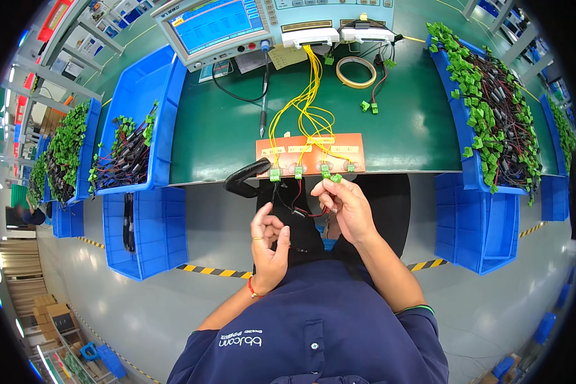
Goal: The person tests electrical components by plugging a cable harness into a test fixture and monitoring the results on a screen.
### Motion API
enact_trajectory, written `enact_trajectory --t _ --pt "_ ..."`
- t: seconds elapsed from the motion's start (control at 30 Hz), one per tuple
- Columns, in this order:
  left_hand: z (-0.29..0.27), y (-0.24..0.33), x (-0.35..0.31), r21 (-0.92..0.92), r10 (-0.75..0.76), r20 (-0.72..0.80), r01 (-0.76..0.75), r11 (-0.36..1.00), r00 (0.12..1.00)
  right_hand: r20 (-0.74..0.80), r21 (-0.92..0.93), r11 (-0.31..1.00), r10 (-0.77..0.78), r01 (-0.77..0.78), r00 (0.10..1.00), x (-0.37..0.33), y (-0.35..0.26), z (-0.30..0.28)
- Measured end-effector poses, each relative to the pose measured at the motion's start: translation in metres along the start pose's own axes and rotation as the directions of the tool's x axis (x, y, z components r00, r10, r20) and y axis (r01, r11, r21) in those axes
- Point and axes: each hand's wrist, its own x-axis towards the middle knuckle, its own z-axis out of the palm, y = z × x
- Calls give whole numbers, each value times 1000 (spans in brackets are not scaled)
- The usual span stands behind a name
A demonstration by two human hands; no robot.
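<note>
My right hand [350,211] is closed in a pinch on a small green connector [335,179] at the front edge of an orange-brown board [288,142]. Several green terminal blocks sit along that edge, among them one at the left [274,174] and one beside it [298,172]. Red and black wires with a dark inline part [297,212] hang below them. Lower and to the left, my left hand [270,249] has its fingers loosely bent and apart, with no object visible in them. Its fingertips are close to a hanging black wire.
Yellow wires [308,89] run from the board to a test instrument [221,32] at the back. A tape roll [356,72] and a probe pen [263,105] lie on the green table [403,128]. Blue bins [163,96] of wired connectors flank both sides. A black loop handle [240,178] juts left.
</note>
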Motion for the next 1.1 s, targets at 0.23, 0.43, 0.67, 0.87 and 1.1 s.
enact_trajectory --t 0.23,0.43,0.67,0.87,1.1 --pt "-19 -25 1 72 -56 -48 59 996 997 -82 -108 990 -104 94 991 2 17 -1" --pt "-20 -36 -3 447 -235 287 87 890 929 -65 -126 991 26 -34 998 5 -1 -17" --pt "2 -30 -6 405 -356 455 166 899 816 -122 -125 991 -53 38 991 -21 -6 -22" --pt "10 -17 -2 388 -291 535 75 918 793 8 -277 960 55 -51 998 -3 -21 -33" --pt "9 -16 -6 390 -307 542 90 916 782 179 -7 981 191 -193 965 7 -27 -53"
